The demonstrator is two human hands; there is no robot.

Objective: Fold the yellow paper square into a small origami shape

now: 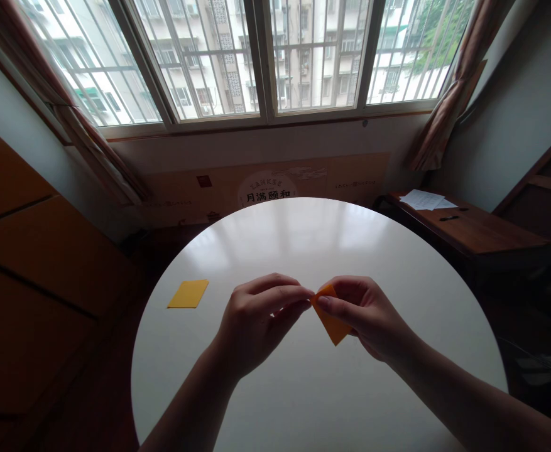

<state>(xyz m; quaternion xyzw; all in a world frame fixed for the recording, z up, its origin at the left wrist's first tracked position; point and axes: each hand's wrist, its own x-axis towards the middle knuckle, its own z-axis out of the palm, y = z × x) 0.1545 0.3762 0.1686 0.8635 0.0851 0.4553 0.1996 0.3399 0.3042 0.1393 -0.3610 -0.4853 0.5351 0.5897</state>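
Round table [275, 402], white, glossy top with pale reflections across its far portion; yellow paper [188, 294], four-sided, lies flat near the left edge, single sheet or stack not determinable. Beyond its right side, a brown wooden desk [501, 231] bears overlapping white sheets [421, 199] and a small dark object [448, 218], identity unclear.

Orange paper [334, 326], partly covered by the grip.
The right hand [372, 311] hides some of it; the left hand's [259, 314] contact at its corner is too small to judge. Nearer than the grip, the view's bottom edge cuts the table [275, 405]; beyond, the top edge cuts the window [263, 69].
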